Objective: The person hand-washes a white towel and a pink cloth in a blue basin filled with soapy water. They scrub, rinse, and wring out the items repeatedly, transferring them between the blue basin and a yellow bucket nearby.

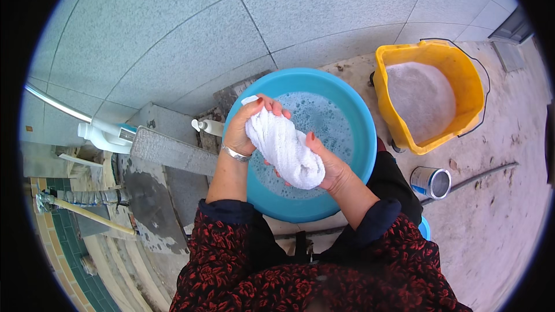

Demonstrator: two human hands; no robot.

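Both my hands grip a white terry cloth (284, 147), bunched and twisted into a thick roll. My left hand (245, 123) holds its upper left end, with the thumb on top and fingers curled over the far side. Around the lower right end is my right hand (331, 160), its thumb along the side and other fingers mostly hidden underneath. The cloth is held above a round blue plastic basin (366, 138). Foamy, bubbly water (321, 115) fills the basin's bottom.
A yellow mop bucket (470, 95) on casters, holding greyish suds, stands at the right. Near it are an open tin can (440, 183) and a dark hose (485, 177). To the left are a pump bottle (210, 127), a white jug (102, 136) and a grey flat mop head (173, 151).
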